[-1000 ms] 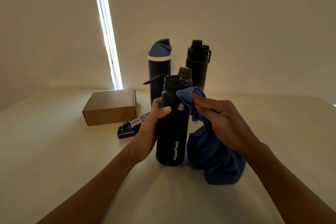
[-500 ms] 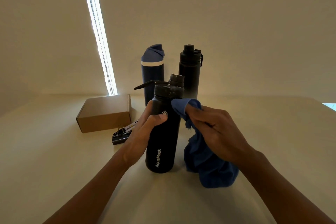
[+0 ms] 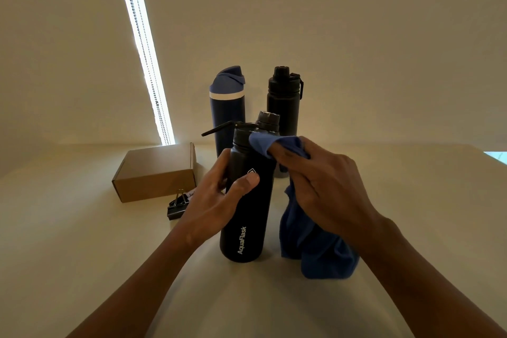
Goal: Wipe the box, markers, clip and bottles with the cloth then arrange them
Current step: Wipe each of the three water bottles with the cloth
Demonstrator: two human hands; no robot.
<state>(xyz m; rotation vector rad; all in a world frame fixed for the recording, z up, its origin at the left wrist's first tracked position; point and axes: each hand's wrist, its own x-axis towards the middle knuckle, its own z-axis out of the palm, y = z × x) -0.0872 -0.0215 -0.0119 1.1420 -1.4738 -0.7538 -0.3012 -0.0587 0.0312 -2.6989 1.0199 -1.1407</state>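
A tall black metal bottle marked "AquaFlask" (image 3: 248,200) stands upright on the pale bench (image 3: 82,241), near its front middle. The left hand (image 3: 216,200) grips the bottle's upper body, thumb across the front and fingers (image 3: 223,162) curled round the far side. The right hand (image 3: 323,186) pinches a blue cloth (image 3: 310,244) between thumb and fingers and presses a fold of it against the bottle's shoulder, just under the black screw cap (image 3: 267,121), whose carry loop sticks out to the left. The rest of the cloth hangs down and bunches on the bench beside the bottle's base.

Behind stand two more bottles, upright and apart: a navy bottle with a lighter blue lid and white band (image 3: 227,107), and a matte black bottle with a handled cap (image 3: 282,101). To the left lies a closed brown cardboard box (image 3: 156,173). In front of it sits a black binder clip (image 3: 177,207), and beside that what appear to be white markers (image 3: 191,194), mostly hidden by the left hand.
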